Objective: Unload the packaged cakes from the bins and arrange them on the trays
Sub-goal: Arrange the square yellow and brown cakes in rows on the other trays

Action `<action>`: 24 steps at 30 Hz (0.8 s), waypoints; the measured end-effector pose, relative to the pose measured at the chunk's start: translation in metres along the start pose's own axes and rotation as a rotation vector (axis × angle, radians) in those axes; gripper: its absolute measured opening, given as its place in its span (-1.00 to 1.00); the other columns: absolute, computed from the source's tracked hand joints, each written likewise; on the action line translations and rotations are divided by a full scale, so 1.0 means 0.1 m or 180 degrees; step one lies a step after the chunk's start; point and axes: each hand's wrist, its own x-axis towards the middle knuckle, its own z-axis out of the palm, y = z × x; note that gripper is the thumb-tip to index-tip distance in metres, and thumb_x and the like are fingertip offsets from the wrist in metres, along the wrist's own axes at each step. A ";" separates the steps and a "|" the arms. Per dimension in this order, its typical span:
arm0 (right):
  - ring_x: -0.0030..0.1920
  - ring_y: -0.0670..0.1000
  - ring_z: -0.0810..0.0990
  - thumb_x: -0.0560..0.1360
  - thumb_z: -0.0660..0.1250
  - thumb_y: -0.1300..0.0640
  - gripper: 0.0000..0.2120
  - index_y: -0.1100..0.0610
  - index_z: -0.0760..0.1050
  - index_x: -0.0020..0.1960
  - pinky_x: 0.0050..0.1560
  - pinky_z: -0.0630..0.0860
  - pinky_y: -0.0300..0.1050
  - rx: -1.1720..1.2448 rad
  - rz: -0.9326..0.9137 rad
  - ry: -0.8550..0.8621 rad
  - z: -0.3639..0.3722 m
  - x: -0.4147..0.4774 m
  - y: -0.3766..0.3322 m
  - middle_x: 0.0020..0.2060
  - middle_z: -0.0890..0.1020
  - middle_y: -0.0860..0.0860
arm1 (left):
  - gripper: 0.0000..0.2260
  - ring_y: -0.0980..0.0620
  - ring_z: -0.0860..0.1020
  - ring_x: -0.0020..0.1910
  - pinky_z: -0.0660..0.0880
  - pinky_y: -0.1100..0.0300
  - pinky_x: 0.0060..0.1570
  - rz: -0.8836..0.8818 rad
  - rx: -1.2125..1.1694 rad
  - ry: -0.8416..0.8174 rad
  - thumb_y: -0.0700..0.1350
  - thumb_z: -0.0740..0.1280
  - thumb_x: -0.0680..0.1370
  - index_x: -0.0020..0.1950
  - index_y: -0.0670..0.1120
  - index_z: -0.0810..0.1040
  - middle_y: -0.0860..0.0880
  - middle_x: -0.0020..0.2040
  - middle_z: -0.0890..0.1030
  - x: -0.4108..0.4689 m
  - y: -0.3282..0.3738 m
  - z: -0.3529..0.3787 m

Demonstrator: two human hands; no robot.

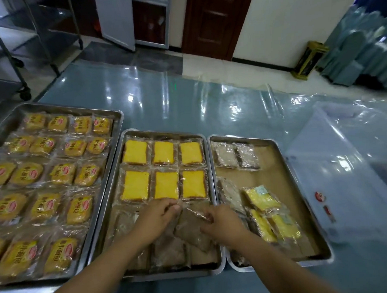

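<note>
Clear plastic sheeting (241, 99) is stretched over a blue-grey table (162, 92), and metal trays are set side by side along its near edge. A brown packaged cake (190, 230) is held tilted over the near half of the middle tray (162, 131), on the near side of two rows of yellow cakes (164, 170). Its wrapper is pinched at the far corner by the curled fingers of the left hand (162, 215) and at the right edge by the right hand (223, 226). The cake is judged light and soft, easily dented if squeezed, and the film looks slick and crinkly. It is best taken by the sealed wrapper edges or cradled flat from below, not gripped across the middle. More wrapped cakes (265, 209) lie loose in the right tray (241, 137), beside a translucent bin (338, 183) at the table's right edge.
</note>
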 end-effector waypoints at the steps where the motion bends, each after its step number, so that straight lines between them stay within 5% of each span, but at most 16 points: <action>1: -0.42 -0.20 0.39 0.39 0.40 0.12 -0.81 -0.03 0.41 -0.31 -0.45 0.26 -0.35 0.0308 0.0186 0.0026 -0.06 0.00 0.03 -0.43 0.43 -0.13 | -0.91 0.12 0.53 -0.03 0.47 0.20 -0.05 -0.0109 -0.0281 0.0009 0.03 0.28 0.56 0.02 0.11 0.54 0.12 -0.06 0.60 0.06 0.07 0.02; 8: -0.39 -0.11 0.38 0.42 0.43 0.20 -0.83 0.10 0.45 -0.25 -0.40 0.33 -0.35 0.2105 0.0694 0.0534 -0.45 0.03 0.49 -0.38 0.44 -0.03 | -0.81 0.21 0.56 -0.30 0.50 0.34 -0.29 -0.0585 -0.1319 -0.0148 -0.26 0.46 0.41 -0.07 -0.05 0.54 0.01 -0.23 0.60 0.50 0.53 0.29; 13: -0.18 -0.01 0.58 0.44 0.37 0.30 -0.69 0.07 0.48 0.15 -0.18 0.52 -0.19 0.2683 0.0728 0.0918 -0.68 0.08 0.91 -0.15 0.60 0.05 | -0.87 0.24 0.54 -0.35 0.48 0.37 -0.33 -0.0517 -0.1350 0.0165 -0.29 0.41 0.46 -0.06 -0.10 0.55 0.05 -0.24 0.60 0.95 0.90 0.62; 17: -0.22 -0.08 0.65 0.46 0.39 0.25 -0.68 -0.02 0.48 0.16 -0.35 0.55 -0.25 0.3164 0.0758 0.1221 -0.91 0.17 1.28 -0.16 0.66 -0.02 | -0.77 0.10 0.56 -0.08 0.51 0.28 -0.11 -0.0523 -0.1117 0.0360 -0.28 0.34 0.50 0.14 -0.09 0.52 -0.02 0.01 0.60 1.41 1.14 0.95; 19: -0.14 -0.06 0.66 0.46 0.38 0.31 -0.63 0.00 0.45 0.19 -0.19 0.57 -0.18 0.3187 0.0699 0.1608 -1.00 0.25 1.48 -0.08 0.66 -0.04 | -0.70 0.08 0.54 0.01 0.45 0.26 -0.03 -0.0438 -0.0718 0.0418 -0.25 0.29 0.53 0.24 -0.06 0.47 -0.02 0.10 0.58 1.64 1.23 1.12; 24: -0.07 -0.18 0.58 0.50 0.30 0.29 -0.60 -0.20 0.45 0.11 -0.08 0.50 -0.26 0.2127 0.0700 0.2508 -1.17 0.47 2.03 -0.04 0.58 -0.21 | -0.60 0.01 0.37 0.32 0.28 0.13 0.32 0.0405 0.0778 0.0336 -0.21 0.26 0.53 0.36 0.02 0.42 0.00 0.33 0.45 2.15 1.35 1.49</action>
